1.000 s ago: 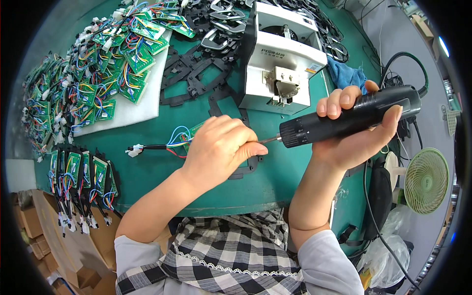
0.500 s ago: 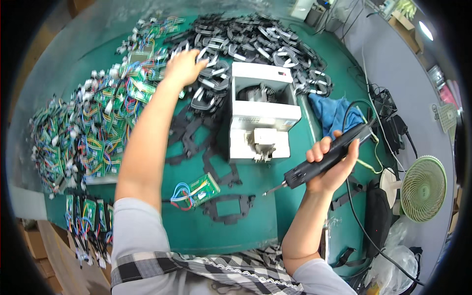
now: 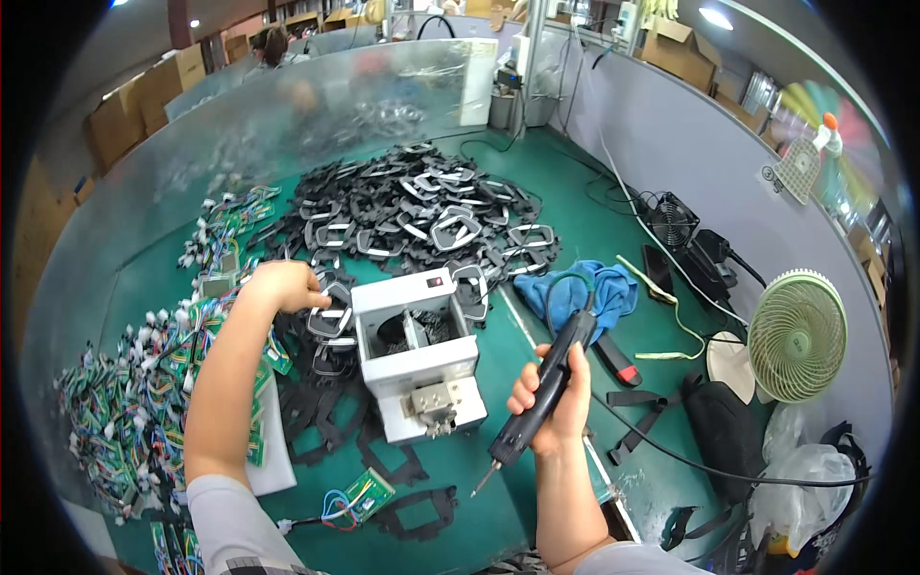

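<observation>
My right hand point(image 3: 561, 402) is wrapped round a black electric screwdriver point(image 3: 544, 388), its bit slanting down to the left over the green table. At the left edge of a heap of black plastic frames, my left hand point(image 3: 287, 286) reaches down with bent fingers. Its thumb is by a frame with silver strips point(image 3: 331, 321); whatever the fingertips hold is hidden. Between my hands stands a white screw feeder point(image 3: 417, 362) with an open hopper. In front of it lie a green circuit board point(image 3: 369, 494) with coloured wires and a flat black bracket point(image 3: 422, 515).
Many wired circuit boards point(image 3: 144, 412) are heaped at the left, beside a white block point(image 3: 278, 450). The frame heap point(image 3: 402, 206) spreads behind the feeder. A blue cloth point(image 3: 613, 292), a red-tipped tool point(image 3: 618, 362), a green fan point(image 3: 797, 335) and the screwdriver's cable point(image 3: 709, 470) occupy the right side.
The view has tilted up and shifted right. My left hand has gone from over the frames to the heap's left edge, fingers more bent. The screwdriver points more steeply down.
</observation>
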A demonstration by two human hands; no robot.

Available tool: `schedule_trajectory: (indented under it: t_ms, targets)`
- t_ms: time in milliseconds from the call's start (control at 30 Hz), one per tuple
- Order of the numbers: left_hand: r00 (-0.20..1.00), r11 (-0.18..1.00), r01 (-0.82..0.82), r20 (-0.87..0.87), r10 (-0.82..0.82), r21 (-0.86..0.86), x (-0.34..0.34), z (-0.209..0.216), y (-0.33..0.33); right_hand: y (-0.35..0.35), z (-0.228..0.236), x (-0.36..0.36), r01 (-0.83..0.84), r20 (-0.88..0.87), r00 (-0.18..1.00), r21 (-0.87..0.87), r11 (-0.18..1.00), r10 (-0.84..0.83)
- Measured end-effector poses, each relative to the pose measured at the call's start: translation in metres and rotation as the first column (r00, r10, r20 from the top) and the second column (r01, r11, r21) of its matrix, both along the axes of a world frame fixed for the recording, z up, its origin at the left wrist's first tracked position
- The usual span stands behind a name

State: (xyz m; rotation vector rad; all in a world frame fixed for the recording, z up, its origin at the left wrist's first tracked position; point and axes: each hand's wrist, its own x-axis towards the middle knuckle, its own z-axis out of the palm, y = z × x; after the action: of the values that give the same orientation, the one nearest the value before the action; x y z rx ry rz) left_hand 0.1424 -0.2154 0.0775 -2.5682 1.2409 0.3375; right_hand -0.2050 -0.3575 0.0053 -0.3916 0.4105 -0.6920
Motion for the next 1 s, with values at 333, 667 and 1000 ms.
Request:
schedule_trajectory:
  t_ms: [333,667,1000]
  targets:
    - [0.825,0.699,0.495,0.026,-0.565,-0.517,0.019,-0.068,-0.173,-0.002,-0.003,-0.003,-0.010,-0.024,1.000,-0.013,1.000,0.009]
    - [0.953,0.826,0.200,-0.092,-0.290,-0.527,0.038,-0.094,-0.068,-0.007,-0.023,0.008,-0.065,-0.005,0.998,-0.012,0.998,0.065]
    - [0.884,0.835,0.464,0.213,-0.417,-0.296,-0.046,-0.066,0.003,-0.008,-0.029,0.011,-0.093,0.006,0.996,0.008,0.996,0.093]
